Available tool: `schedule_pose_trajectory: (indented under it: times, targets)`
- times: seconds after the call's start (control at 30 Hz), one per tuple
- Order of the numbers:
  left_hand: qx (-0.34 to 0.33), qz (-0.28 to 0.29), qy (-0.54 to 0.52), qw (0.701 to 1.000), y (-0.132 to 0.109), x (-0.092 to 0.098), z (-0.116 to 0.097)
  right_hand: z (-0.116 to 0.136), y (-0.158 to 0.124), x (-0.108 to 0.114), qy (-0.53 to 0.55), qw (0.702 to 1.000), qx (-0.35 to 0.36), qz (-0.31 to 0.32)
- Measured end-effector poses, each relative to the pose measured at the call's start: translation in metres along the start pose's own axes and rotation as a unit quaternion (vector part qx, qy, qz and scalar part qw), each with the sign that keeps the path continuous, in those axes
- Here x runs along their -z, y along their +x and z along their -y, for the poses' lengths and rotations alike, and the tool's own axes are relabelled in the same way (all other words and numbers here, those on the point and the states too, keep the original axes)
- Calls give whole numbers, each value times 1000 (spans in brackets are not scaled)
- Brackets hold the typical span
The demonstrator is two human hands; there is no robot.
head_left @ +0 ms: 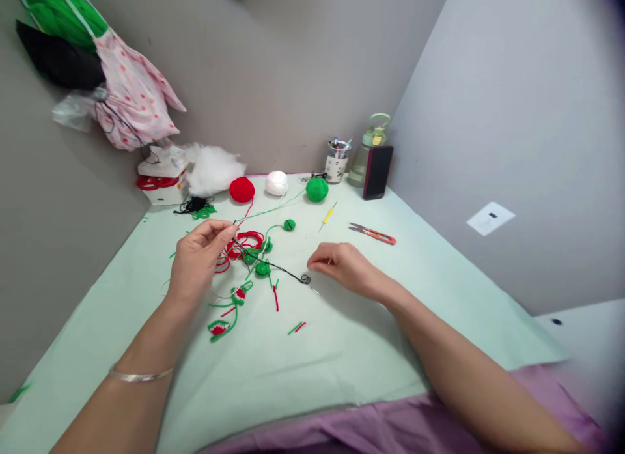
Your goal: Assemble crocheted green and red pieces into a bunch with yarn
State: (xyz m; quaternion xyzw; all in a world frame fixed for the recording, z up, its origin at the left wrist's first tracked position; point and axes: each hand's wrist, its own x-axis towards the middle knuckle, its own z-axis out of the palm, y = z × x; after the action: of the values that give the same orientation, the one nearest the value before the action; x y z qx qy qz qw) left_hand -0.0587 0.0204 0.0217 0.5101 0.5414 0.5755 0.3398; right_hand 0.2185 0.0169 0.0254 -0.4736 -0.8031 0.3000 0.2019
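Observation:
My left hand [200, 255] is raised a little above the pale green table cover [342, 350], its fingers pinched on one end of a thin black thread [278, 267]. The thread runs right and down to a small loop near my right hand [344, 266]. That hand rests on the cover with fingers curled, pinching something small I cannot make out near the loop. Below the thread lie several small green crocheted pieces [262, 268], a coil of red yarn [247, 240] and red-and-green crocheted pieces [219, 327].
At the back stand a red yarn ball [242, 189], a white one [277, 183], a green one [317, 189], a pen cup [336, 161], a bottle [367, 151] and a phone [377, 172]. A yellow-handled hook [329, 215] and red snips [374, 233] lie right of centre.

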Motion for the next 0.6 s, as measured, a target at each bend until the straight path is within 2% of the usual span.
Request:
schedule_pose_trajectory:
  times: [0.13, 0.23, 0.37, 0.47, 0.53, 0.6]
  targets:
    - [4, 13, -4, 1000, -3, -1, -1, 18, -10, -8, -206, 973, 23, 101]
    - [9, 21, -2, 1000, -4, -3, -2, 26, -13, -16, -297, 946, 29, 126]
    - [33, 16, -58, 998, -2, -3, -1, 29, -11, -26, -344, 929, 42, 129]
    - [81, 49, -180, 979, 2, -1, 0, 26, -9, -26, -291, 950, 29, 106]
    - [107, 74, -235, 963, 5, 1, 0, 22, -8, -22, -179, 981, 10, 78]
    - [117, 73, -260, 956, 6, 2, 0, 18, -8, -16, -12, 999, -6, 49]
